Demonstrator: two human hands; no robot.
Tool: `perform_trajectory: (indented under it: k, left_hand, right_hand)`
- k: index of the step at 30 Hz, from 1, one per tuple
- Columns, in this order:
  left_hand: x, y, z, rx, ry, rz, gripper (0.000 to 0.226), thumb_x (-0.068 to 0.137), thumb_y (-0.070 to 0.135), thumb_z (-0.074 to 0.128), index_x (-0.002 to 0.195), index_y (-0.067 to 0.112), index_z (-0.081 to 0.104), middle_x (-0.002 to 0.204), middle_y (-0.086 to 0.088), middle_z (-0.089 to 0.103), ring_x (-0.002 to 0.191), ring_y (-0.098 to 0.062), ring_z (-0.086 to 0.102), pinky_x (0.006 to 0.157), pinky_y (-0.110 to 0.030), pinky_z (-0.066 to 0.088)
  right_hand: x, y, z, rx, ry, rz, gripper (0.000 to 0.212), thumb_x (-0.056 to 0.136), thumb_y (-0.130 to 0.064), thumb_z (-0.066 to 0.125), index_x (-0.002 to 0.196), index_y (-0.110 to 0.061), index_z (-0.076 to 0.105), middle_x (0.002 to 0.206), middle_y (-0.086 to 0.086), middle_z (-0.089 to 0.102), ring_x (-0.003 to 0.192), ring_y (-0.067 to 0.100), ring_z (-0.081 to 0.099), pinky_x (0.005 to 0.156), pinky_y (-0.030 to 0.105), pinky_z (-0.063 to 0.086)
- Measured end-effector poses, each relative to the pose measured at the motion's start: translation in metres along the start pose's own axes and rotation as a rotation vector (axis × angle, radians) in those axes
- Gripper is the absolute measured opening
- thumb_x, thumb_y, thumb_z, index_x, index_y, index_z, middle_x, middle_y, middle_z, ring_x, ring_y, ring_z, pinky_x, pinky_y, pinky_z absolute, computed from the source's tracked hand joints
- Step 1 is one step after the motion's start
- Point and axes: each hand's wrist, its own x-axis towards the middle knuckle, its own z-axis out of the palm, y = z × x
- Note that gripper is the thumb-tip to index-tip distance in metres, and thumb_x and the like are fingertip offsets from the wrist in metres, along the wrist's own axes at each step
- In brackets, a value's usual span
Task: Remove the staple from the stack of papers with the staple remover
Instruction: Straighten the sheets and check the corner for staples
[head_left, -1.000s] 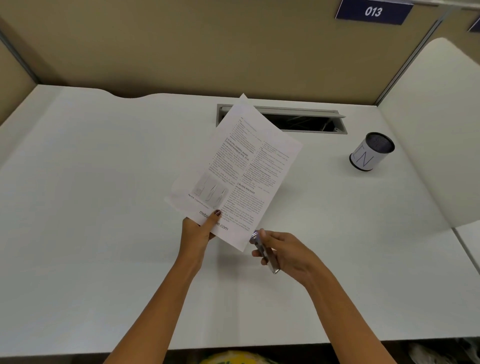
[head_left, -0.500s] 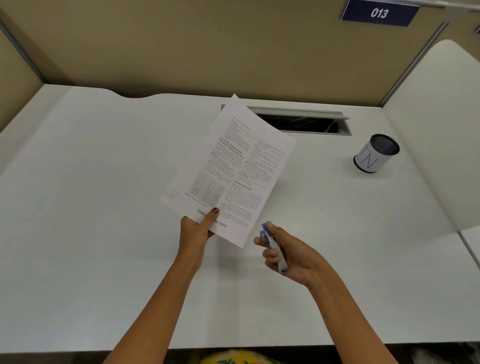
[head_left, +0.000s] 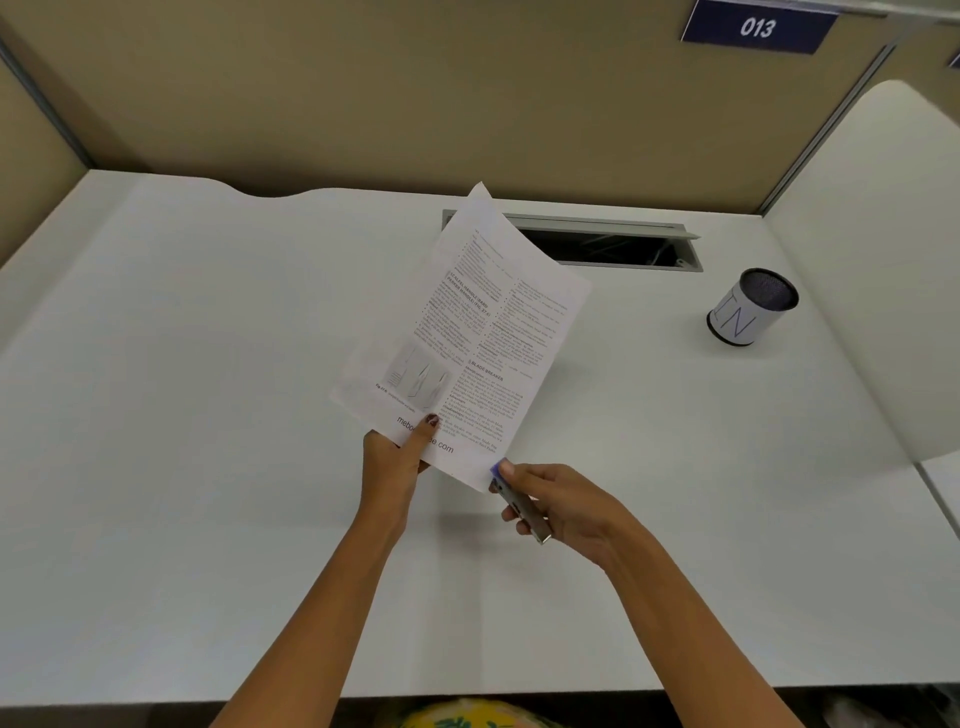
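Observation:
My left hand holds a printed stack of papers by its near edge, thumb on top, lifted and tilted above the white desk. My right hand grips a slim metal staple remover with a purple tip. That tip touches the near right corner of the papers. The staple itself is too small to make out.
A white pen cup with a dark mesh rim stands at the right of the desk. A cable slot with an open lid lies at the back, partly behind the papers. Beige partition walls close the back and both sides.
My right hand has brought the staple remover up and left until its tip meets the corner of the papers. The left hand keeps the papers almost still.

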Motion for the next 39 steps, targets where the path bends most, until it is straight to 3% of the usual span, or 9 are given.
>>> perform_trajectory:
  k: [16,21,27,33,39]
  left_hand:
    - [-0.002,-0.001,0.0,0.009,0.031,-0.007,0.049,0.085,0.011,0.066,0.13,0.019,0.047,0.112,-0.006,0.064,0.089,-0.022,0.068,0.06,-0.022,0.059]
    - [-0.004,-0.002,0.004,-0.02,0.017,-0.016,0.045,0.085,0.011,0.067,0.124,0.025,0.048,0.108,-0.002,0.065,0.088,-0.02,0.069,0.059,-0.022,0.059]
    - [-0.007,-0.003,0.012,-0.02,-0.001,-0.006,0.043,0.086,0.013,0.066,0.122,0.028,0.048,0.103,0.004,0.066,0.087,-0.019,0.069,0.058,-0.022,0.058]
    - [-0.007,-0.002,0.009,-0.008,-0.005,0.0,0.041,0.085,0.014,0.066,0.118,0.031,0.049,0.101,0.006,0.067,0.084,-0.018,0.07,0.058,-0.022,0.058]
    - [-0.009,-0.003,0.009,0.006,-0.012,0.002,0.042,0.085,0.014,0.066,0.118,0.032,0.047,0.101,0.007,0.066,0.084,-0.019,0.069,0.058,-0.022,0.058]
  right_hand:
    - [0.0,-0.002,-0.008,0.126,-0.007,-0.039,0.056,0.069,-0.053,0.071,0.104,-0.01,0.072,0.101,0.003,0.073,0.077,0.015,0.068,0.071,0.03,0.055]
    - [0.0,-0.003,-0.007,0.096,0.002,-0.049,0.055,0.065,-0.056,0.073,0.1,-0.013,0.074,0.097,0.0,0.073,0.077,0.015,0.068,0.07,0.029,0.055]
    - [0.0,-0.005,0.0,0.05,-0.016,-0.064,0.06,0.067,-0.056,0.072,0.109,-0.013,0.07,0.095,-0.001,0.069,0.078,0.015,0.068,0.07,0.027,0.053]
    - [-0.004,-0.006,0.001,-0.061,0.024,-0.093,0.039,0.087,-0.038,0.064,0.114,-0.01,0.067,0.103,0.001,0.071,0.079,0.01,0.07,0.062,0.019,0.053]
    - [-0.005,-0.01,0.002,-0.137,0.036,-0.093,0.033,0.088,-0.031,0.065,0.112,-0.008,0.067,0.103,0.003,0.07,0.077,0.011,0.07,0.064,0.019,0.055]
